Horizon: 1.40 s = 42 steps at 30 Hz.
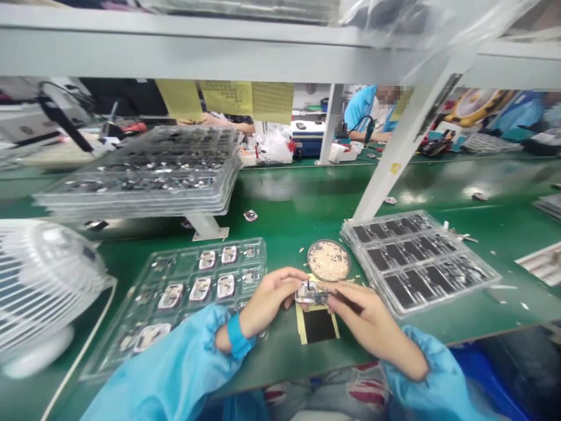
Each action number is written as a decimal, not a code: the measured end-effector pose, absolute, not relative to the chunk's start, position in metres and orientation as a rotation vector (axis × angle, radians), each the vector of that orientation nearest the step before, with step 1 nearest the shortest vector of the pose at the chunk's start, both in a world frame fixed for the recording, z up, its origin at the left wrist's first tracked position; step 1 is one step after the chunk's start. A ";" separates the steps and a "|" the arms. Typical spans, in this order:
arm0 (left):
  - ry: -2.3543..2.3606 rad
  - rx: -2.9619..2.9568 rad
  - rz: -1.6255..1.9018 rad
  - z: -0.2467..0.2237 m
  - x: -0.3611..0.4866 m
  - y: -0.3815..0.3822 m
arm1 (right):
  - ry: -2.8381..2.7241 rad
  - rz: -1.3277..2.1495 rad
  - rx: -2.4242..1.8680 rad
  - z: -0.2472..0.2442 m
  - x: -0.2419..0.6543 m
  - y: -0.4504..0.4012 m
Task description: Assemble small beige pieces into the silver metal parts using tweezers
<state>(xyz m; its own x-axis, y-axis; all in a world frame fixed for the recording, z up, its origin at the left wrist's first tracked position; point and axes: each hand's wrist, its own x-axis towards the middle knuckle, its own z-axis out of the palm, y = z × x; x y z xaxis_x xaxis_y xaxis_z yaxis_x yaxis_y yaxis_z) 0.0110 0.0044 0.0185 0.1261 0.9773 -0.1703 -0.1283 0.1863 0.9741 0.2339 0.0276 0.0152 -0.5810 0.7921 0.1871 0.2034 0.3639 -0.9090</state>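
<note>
My left hand (280, 287) pinches the left side of a small rounded-square device housing (307, 292) with a shiny, see-through look and electronic parts inside. At its right edge, the fingers of my right hand (359, 307) are closed on the same piece; fine details there are blurred. Both hands hold it above a black pad (319, 325) edged with yellow paper, on the green table. Just beyond my fingers stands a round dish (328, 260) full of small pale pieces. Left of my left hand, a clear compartment tray (184, 275) carries several similar housings.
Stacked clear trays with black rectangular parts (407, 280) lie to the right. A white fan (48, 286) stands at the left, beside a raised tray stack (144, 175). A slanted white post (394, 158) supports the overhead shelf (219, 52). A co-worker (366, 111) sits across the bench.
</note>
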 end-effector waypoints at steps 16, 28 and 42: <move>1.280 1.395 1.045 0.012 0.014 -0.004 | -1.369 1.716 -0.998 -0.003 0.207 0.036; 1.333 1.392 1.046 0.009 0.019 -0.006 | -1.240 1.713 -0.983 -0.007 0.201 0.029; 1.365 1.411 1.040 0.004 0.019 -0.006 | -1.291 1.677 -0.982 -0.009 0.202 0.033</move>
<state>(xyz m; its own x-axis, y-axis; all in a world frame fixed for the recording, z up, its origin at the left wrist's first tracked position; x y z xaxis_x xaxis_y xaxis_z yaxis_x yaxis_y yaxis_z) 0.0191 -0.0060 0.0042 0.0421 0.9990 -0.0114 0.2543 0.0003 0.9671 0.2018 0.0331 -0.0093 -0.3913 0.9135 -0.1117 -0.1258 -0.1733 -0.9768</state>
